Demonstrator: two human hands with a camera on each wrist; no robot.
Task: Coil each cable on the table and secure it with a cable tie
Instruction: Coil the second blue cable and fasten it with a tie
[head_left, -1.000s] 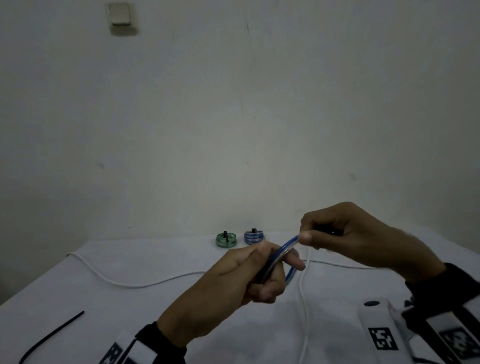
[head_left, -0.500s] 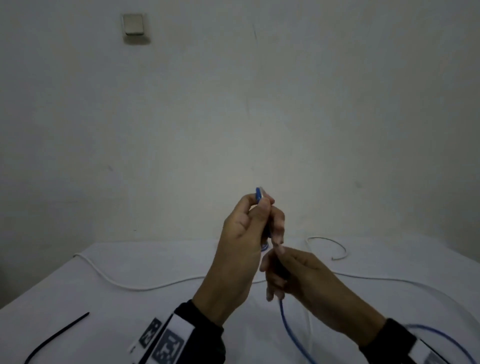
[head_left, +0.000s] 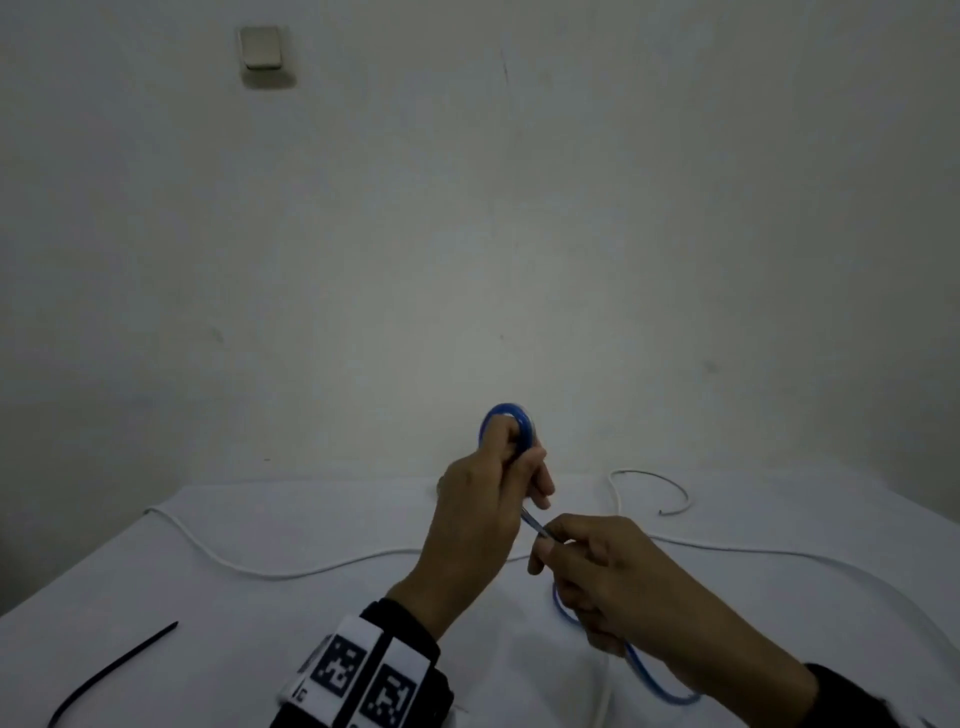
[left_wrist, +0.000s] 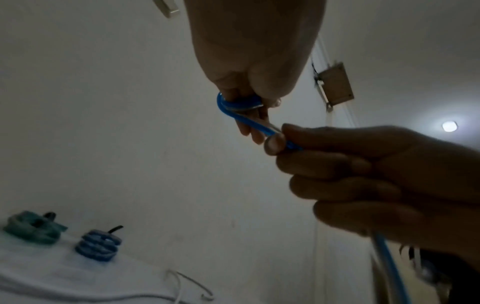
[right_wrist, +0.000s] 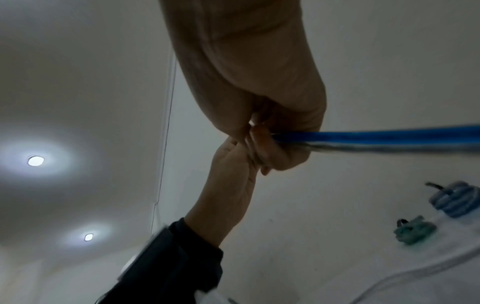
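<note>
A blue cable (head_left: 506, 415) is looped round the fingers of my raised left hand (head_left: 519, 452), which grips the small coil (left_wrist: 233, 105). Just below and to the right, my right hand (head_left: 545, 538) pinches the same cable (left_wrist: 259, 128) between thumb and forefinger. The free length (head_left: 644, 675) runs out under the right palm and down to the table. In the right wrist view the blue cable (right_wrist: 376, 135) leaves my right hand (right_wrist: 262, 131) sideways. A black cable tie (head_left: 114, 670) lies on the table at the lower left.
A long white cable (head_left: 291, 571) lies uncoiled across the white table (head_left: 260, 649), its end curling at the back right (head_left: 670, 480). A tied green coil (left_wrist: 31, 228) and a tied blue coil (left_wrist: 98, 246) sit near the wall.
My left hand has risen with the blue cable, and a round loop now shows above its fingers. My right hand has dropped from beside it to below it, still on the cable.
</note>
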